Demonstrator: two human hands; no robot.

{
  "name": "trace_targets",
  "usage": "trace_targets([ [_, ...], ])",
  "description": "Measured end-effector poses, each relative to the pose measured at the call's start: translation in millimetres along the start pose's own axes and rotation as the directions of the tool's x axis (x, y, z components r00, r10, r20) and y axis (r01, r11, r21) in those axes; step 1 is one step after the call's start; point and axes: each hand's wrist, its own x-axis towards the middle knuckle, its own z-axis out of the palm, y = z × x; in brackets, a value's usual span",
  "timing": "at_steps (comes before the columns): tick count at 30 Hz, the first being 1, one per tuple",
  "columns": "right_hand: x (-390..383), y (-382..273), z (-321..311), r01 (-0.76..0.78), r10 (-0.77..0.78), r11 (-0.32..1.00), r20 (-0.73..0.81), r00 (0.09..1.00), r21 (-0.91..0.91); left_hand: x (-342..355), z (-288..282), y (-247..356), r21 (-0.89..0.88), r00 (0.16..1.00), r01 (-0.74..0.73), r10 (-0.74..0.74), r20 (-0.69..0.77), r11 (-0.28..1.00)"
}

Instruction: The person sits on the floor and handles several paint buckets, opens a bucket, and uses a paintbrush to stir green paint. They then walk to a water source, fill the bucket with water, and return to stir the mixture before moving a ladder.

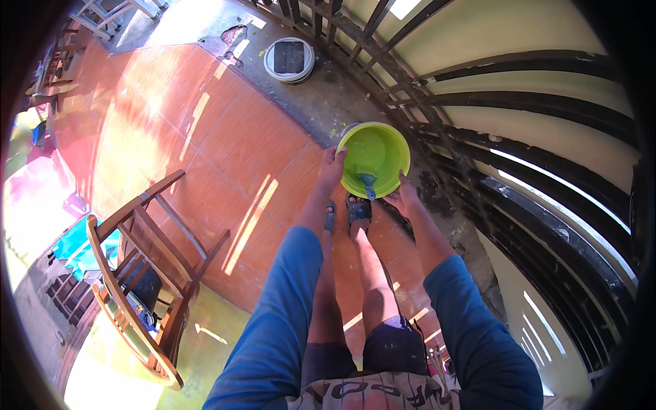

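A round lime-green basin (361, 147) is held out in front of me with both hands. My left hand (333, 166) grips its left rim, fingers closed on the edge. On the lower right side, my right hand (404, 194) closes round the rim, with part of its fingers hidden under the basin. A small blue-grey thing (367, 183) lies against the basin's near inner wall; its exact kind is too unclear to tell. Below the basin show my feet in dark sandals (358, 207), standing on the tiles.
Dark metal bars (519, 102) run along a pale wall at the right. A white bucket (289, 60) with a dark square on its lid stands ahead on the grey concrete strip. At the left, a wooden chair (147, 273) stands on orange tiles (225, 150).
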Motion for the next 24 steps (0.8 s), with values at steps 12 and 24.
trace_targets([
  [12, -3.7, 4.9, -19.9, 0.119, -0.162, 0.966, -0.182, 0.970, -0.228, -18.0, 17.0, 4.6, 0.246, 0.957, -0.016, 0.086, -0.277, 0.969],
  [24, -244.9, 118.0, 67.3, 0.708, -0.320, 0.241, 0.634, 0.704, -0.664, -351.2, -41.0, 195.5, -0.597, 0.945, 0.325, -0.274, 0.177, 0.733],
])
